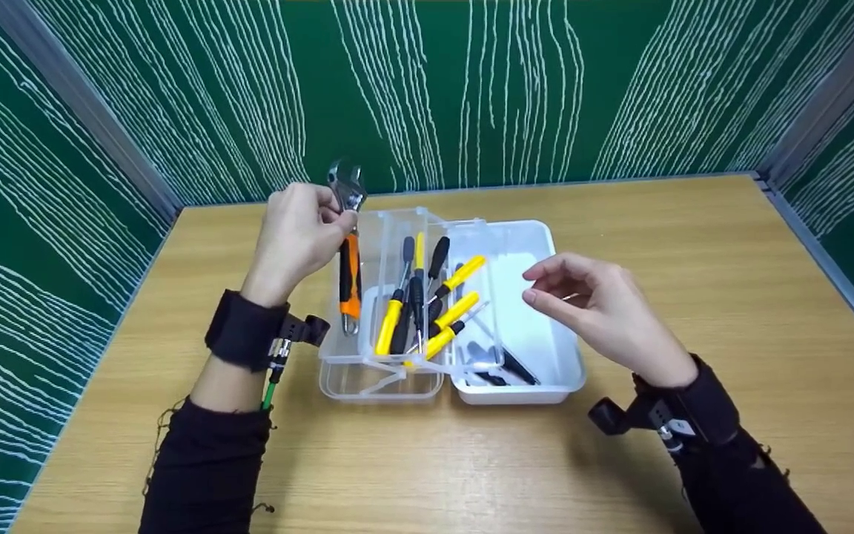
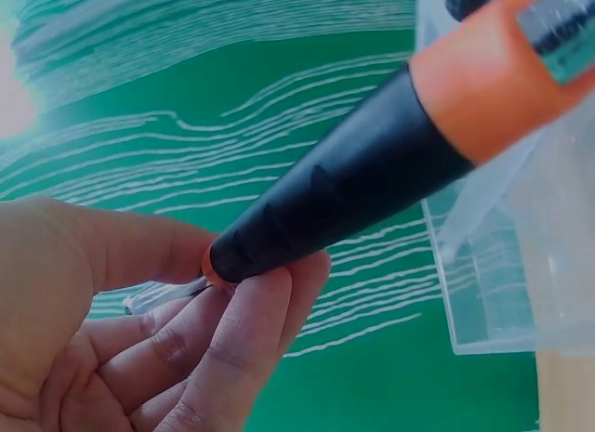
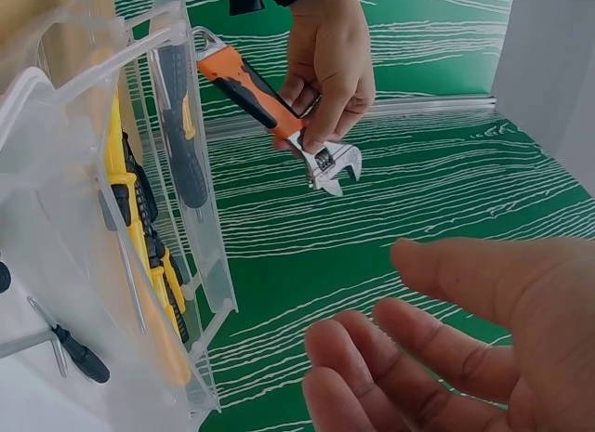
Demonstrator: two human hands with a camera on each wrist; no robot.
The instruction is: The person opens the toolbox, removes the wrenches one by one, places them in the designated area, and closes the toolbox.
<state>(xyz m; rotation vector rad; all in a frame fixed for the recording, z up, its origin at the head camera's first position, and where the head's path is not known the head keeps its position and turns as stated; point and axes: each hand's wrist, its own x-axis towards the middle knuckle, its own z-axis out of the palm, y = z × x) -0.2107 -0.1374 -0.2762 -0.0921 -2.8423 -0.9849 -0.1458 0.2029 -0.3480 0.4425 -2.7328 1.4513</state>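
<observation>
My left hand point(image 1: 297, 237) holds an adjustable wrench point(image 1: 349, 245) with an orange and black handle near its silver head, lifted above the left side of the clear plastic toolbox point(image 1: 338, 378). The wrench point(image 3: 279, 116) hangs handle-down over the box. In the left wrist view my fingers point(image 2: 232, 358) curl round the wrench handle point(image 2: 372, 163). My right hand point(image 1: 597, 304) hovers over the white tray point(image 1: 568, 371) with relaxed fingers, holding nothing. The right hand's fingers point(image 3: 446, 358) appear spread in its wrist view.
Several yellow and black screwdrivers point(image 1: 427, 304) lie in the clear tray of the box. Small dark tools point(image 1: 505, 367) lie in the white tray. The wooden table point(image 1: 694, 259) is walled by green patterned panels point(image 1: 471, 89) on three sides.
</observation>
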